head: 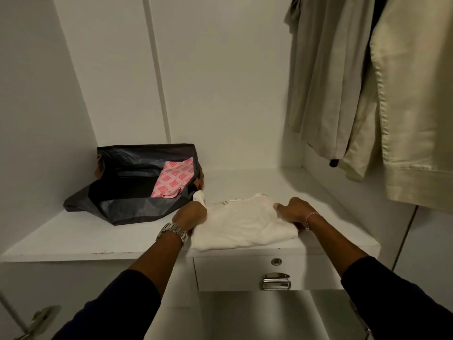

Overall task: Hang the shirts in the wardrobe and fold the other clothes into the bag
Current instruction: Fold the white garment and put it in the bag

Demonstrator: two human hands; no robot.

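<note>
A person's two hands work a folded white garment (241, 223) lying on a white wardrobe shelf (73, 239), near its front edge. The left hand (190, 217), a metal watch (172, 233) on its wrist, grips the cloth's edge at 9 o'clock; the right hand (295, 212), fingers curled, holds the edge at 3 o'clock. At 10 o'clock from the garment, a black bag (127, 190) lies open, a pink patterned cloth (172, 177) inside. Beige shirts (355, 82) hang at 2 o'clock.

Bare shelf (73, 239) lies left of the garment (245, 224); bag (132, 185) blocks behind, hanging shirts (382, 94) crowd right.
</note>
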